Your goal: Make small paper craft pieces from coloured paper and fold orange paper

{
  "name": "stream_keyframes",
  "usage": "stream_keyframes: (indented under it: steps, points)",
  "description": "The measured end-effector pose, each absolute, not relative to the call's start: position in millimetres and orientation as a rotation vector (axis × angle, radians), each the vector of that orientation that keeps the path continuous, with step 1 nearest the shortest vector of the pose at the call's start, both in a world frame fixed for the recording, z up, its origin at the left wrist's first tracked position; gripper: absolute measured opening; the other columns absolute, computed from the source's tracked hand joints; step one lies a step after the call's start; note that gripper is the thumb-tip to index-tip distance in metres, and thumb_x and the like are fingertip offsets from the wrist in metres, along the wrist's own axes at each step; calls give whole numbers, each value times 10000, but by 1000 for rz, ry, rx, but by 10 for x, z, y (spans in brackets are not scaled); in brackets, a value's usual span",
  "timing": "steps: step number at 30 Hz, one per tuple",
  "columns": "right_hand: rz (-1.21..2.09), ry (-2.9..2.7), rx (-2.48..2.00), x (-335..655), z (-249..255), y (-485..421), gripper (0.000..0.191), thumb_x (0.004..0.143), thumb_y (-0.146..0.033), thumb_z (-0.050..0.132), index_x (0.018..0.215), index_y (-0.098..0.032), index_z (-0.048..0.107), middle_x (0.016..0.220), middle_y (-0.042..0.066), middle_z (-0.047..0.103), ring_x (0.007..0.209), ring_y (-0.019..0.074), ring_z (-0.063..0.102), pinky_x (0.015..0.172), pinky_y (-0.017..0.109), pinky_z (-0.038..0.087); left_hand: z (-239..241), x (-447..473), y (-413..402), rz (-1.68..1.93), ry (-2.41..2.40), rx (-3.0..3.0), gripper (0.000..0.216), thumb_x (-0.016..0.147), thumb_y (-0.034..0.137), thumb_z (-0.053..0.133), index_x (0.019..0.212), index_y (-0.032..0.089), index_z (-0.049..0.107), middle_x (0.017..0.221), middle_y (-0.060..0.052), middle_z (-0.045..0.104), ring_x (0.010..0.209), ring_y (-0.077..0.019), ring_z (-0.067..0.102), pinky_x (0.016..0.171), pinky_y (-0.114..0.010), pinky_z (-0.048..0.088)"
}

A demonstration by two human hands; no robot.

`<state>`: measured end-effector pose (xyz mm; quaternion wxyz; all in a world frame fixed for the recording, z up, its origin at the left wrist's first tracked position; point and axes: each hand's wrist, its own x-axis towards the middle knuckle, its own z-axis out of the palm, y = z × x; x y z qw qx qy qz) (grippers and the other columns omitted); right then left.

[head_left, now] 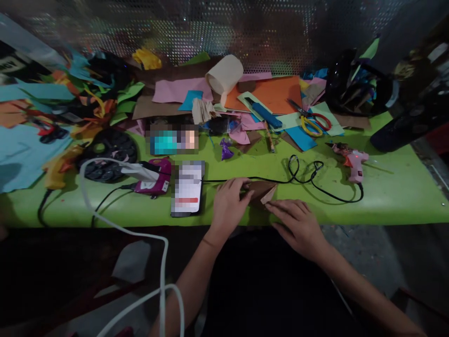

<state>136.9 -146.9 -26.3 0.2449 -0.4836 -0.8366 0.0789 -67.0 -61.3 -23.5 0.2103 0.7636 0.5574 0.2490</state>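
The left hand [229,203] lay at the left end of the brown paper [257,192], thumb and forefinger close about the edge; whether that grip was clamped, I could not tell. The right hand [298,224] had its grip loose, thumb apart from the fingers, fingertips touching the pale flap [268,195]. The paper thus lay between both hands, neither clearly nearer, on the counter [396,187] by its front edge, its visible length roughly side to side. A black cord [210,180] ran just beyond; the phone [187,189] lay left, the pink glue gun [357,166] well right. Fingers hid the paper's left end, the flap's underside was out of sight, and blocks blurred the phone.
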Motion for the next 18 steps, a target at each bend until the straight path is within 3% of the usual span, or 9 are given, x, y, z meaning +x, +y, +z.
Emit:
stream_keyframes:
  steps: [11, 18]
  points:
    - [147, -2369, -1383, 1293, -343, -1495, 345, 966, -248, 536, 1292, -170, 618, 1293, 101, 673, 1142, 262, 589, 946, 434, 467, -193, -670, -621, 688, 1369, 2268, 106, 900, 149, 616, 969, 212, 665, 972, -25, 717, 945, -201, 628, 855, -359, 464]
    - [160, -2364, -1426, 1273, -317, -1499, 318, 967, -266, 530, 1252, -197, 652, 1245, 101, 699, 1114, 268, 612, 933, 444, 475, -203, -721, -609, 642, 1193, 2455, 294, 940, 150, 551, 1185, 265, 664, 1104, -32, 706, 1020, -205, 604, 910, -378, 474]
